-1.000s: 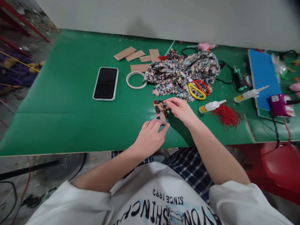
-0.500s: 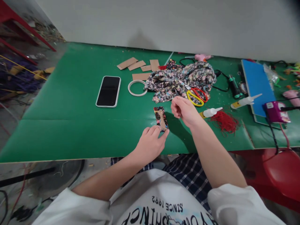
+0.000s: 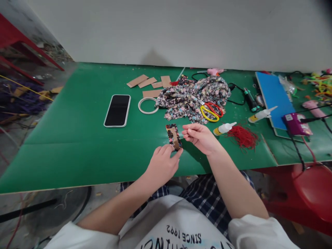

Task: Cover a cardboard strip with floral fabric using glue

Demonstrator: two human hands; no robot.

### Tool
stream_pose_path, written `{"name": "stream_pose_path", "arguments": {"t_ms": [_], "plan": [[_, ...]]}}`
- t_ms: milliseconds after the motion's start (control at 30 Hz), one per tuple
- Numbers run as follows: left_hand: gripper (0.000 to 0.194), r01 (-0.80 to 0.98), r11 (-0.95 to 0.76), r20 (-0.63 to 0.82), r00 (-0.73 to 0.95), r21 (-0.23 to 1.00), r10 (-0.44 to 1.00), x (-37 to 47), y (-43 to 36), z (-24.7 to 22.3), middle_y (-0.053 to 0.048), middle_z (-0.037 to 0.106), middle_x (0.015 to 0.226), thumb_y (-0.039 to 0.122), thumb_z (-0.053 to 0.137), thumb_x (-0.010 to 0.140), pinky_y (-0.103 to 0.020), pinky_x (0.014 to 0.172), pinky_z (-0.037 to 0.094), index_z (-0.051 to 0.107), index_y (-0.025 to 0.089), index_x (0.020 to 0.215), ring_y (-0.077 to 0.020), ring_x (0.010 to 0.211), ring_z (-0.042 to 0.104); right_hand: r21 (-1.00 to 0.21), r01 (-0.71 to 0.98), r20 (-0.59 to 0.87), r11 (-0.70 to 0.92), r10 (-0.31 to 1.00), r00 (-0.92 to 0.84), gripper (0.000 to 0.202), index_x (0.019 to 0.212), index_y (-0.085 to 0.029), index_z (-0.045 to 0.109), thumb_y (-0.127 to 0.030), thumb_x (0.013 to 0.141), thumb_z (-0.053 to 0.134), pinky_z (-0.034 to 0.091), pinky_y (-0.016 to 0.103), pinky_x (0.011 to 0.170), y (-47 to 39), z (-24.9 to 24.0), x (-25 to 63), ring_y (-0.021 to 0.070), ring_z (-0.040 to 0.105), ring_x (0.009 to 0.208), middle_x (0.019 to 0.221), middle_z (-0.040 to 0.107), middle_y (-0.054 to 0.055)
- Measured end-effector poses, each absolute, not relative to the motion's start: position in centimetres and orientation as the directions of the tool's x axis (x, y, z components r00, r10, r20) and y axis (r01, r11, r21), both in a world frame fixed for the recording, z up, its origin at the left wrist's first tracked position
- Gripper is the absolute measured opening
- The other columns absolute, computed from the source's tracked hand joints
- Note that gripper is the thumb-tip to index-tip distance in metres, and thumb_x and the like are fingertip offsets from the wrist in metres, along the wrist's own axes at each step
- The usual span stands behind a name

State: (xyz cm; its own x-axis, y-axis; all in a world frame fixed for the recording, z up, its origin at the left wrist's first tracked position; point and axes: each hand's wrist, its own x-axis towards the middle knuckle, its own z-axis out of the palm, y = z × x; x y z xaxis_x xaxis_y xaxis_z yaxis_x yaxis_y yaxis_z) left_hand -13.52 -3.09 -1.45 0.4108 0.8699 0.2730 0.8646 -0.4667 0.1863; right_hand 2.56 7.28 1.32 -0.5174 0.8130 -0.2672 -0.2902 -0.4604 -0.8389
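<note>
A small cardboard strip wrapped in dark floral fabric [image 3: 175, 137] lies on the green table, with bare brown cardboard showing along its middle. My left hand [image 3: 161, 162] grips its near end between thumb and fingers. Just right of the strip, my right hand [image 3: 200, 138] hovers with the thumb pressed to the curled fingers; whether anything small is between them I cannot make out. Beyond both hands, a crumpled floral cloth [image 3: 178, 98] carries scissors with red and yellow handles [image 3: 211, 112]. A glue bottle [image 3: 224, 128] lies right of my right hand.
Several cardboard pieces [image 3: 152, 93], a tape roll [image 3: 148, 111] and a phone [image 3: 117, 110] lie at left and back. Red threads [image 3: 243, 136], another glue bottle [image 3: 261, 115], a blue board [image 3: 276, 100] and a purple box with cables [image 3: 297, 124] occupy the right side.
My right hand has turned and come down closer to the strip, its fingers now pointing left. My left hand keeps its grip on the near end. The camera view has tilted up slightly.
</note>
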Motion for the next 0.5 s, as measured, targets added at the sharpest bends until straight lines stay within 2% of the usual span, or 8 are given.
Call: {"name": "stream_pose_path", "arguments": {"t_ms": [133, 267, 367, 500], "plan": [[0.033, 0.862, -0.475, 0.28, 0.419, 0.176, 0.864, -13.53, -3.08, -1.44, -0.011, 0.052, 0.099, 0.023, 0.047, 0.085, -0.04, 0.079, 0.043, 0.055, 0.02, 0.117, -0.026, 0.102, 0.05, -0.842, -0.301, -0.268, -0.448, 0.831, -0.487, 0.025, 0.082, -0.021, 0.07, -0.022, 0.058, 0.077, 0.052, 0.014, 0.06, 6.91, 1.28, 2.76, 0.0043, 0.062, 0.06, 0.071, 0.07, -0.002], [0.033, 0.86, -0.481, 0.291, 0.422, 0.172, 0.859, -13.5, -3.05, -1.47, -0.012, 0.053, 0.1, 0.022, 0.047, 0.085, -0.041, 0.08, 0.043, 0.055, 0.019, 0.117, -0.0259, 0.102, 0.05, -0.852, -0.3, -0.28, -0.43, 0.856, -0.434, 0.019, 0.069, -0.018, 0.067, -0.026, 0.056, 0.079, 0.046, 0.013, 0.046, 6.61, 1.06, 2.86, 0.003, 0.055, 0.046, 0.057, 0.064, -0.004], [0.032, 0.857, -0.482, 0.286, 0.422, 0.185, 0.86, -13.45, -2.93, -1.42, -0.011, 0.054, 0.099, 0.021, 0.047, 0.085, -0.04, 0.08, 0.044, 0.055, 0.018, 0.116, -0.0252, 0.101, 0.051, -0.837, -0.325, -0.284, -0.441, 0.857, -0.43, 0.022, 0.06, -0.016, 0.062, -0.033, 0.059, 0.077, 0.038, 0.012, 0.036, 6.47, 0.96, 2.92, 0.0017, 0.047, 0.037, 0.046, 0.056, -0.006], [0.03, 0.852, -0.478, 0.29, 0.412, 0.214, 0.864, -13.54, -2.74, -1.2, -0.01, 0.056, 0.097, 0.021, 0.048, 0.085, -0.04, 0.08, 0.044, 0.057, 0.017, 0.114, -0.024, 0.098, 0.053, -0.79, -0.371, -0.306, -0.488, 0.838, -0.451, 0.023, 0.066, -0.016, 0.066, -0.036, 0.061, 0.075, 0.043, 0.011, 0.041, 6.44, 0.83, 3.14, 0.002, 0.052, 0.042, 0.052, 0.061, -0.004]]}}
